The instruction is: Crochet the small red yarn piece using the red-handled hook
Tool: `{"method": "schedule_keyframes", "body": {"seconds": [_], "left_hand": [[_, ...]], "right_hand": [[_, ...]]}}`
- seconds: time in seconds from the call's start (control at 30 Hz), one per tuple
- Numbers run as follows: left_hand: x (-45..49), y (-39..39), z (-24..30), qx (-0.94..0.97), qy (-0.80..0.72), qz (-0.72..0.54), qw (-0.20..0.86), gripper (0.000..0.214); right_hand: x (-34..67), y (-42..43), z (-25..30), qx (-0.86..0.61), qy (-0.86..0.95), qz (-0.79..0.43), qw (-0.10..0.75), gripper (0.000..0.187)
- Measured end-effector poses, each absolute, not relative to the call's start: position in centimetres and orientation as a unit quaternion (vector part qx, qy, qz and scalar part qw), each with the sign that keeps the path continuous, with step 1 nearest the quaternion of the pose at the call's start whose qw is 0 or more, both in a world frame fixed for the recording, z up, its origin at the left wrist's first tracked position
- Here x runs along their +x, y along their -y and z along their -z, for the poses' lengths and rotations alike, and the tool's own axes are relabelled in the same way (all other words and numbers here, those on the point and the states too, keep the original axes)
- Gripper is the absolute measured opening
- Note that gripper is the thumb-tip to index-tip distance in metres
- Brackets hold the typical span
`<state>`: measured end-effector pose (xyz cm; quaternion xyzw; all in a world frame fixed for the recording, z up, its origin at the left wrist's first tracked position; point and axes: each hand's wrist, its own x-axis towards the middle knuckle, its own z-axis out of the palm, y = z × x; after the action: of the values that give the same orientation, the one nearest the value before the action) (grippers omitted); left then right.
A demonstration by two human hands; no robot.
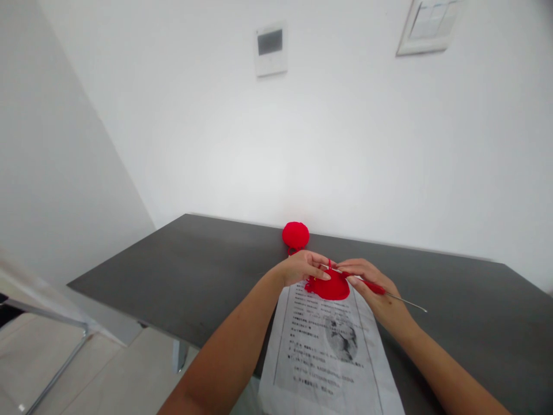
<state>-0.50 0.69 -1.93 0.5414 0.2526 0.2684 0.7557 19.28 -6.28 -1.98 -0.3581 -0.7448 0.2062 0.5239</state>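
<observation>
A rounded piece of red crochet work (332,288) is pinched between the thumb and fingers of my left hand (306,267), above a printed sheet. In my right hand (371,282) is a crochet hook (375,287) with a red handle. Its metal shaft sticks out past the hand to the right, and the other end meets the top edge of the red piece. A strand of red yarn rises between my hands near the fingertips. Behind my left hand sits a red ball of yarn (296,236), a loose loop hanging at its base.
The printed paper sheet (319,369), with text and a grey picture, lies over the near edge of the dark table (173,276). A white wall (216,144) with a small panel (271,51) and a switch plate (432,26) stands behind. Metal chair legs (60,366) show at lower left.
</observation>
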Motion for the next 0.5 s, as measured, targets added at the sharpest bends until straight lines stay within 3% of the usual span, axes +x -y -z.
{"method": "schedule_keyframes", "body": {"seconds": [0.27, 0.5], "left_hand": [[-0.1, -0.5, 1.9, 0.555, -0.224, -0.298, 0.743, 0.055], [-0.2, -0.3, 1.4, 0.584, -0.267, -0.359, 0.677, 0.042]], "right_hand": [[19.3, 6.4, 2.3, -0.369, 0.738, -0.264, 0.500, 0.022], [19.1, 6.9, 1.3, -0.421, 0.710, -0.269, 0.496, 0.029]]}}
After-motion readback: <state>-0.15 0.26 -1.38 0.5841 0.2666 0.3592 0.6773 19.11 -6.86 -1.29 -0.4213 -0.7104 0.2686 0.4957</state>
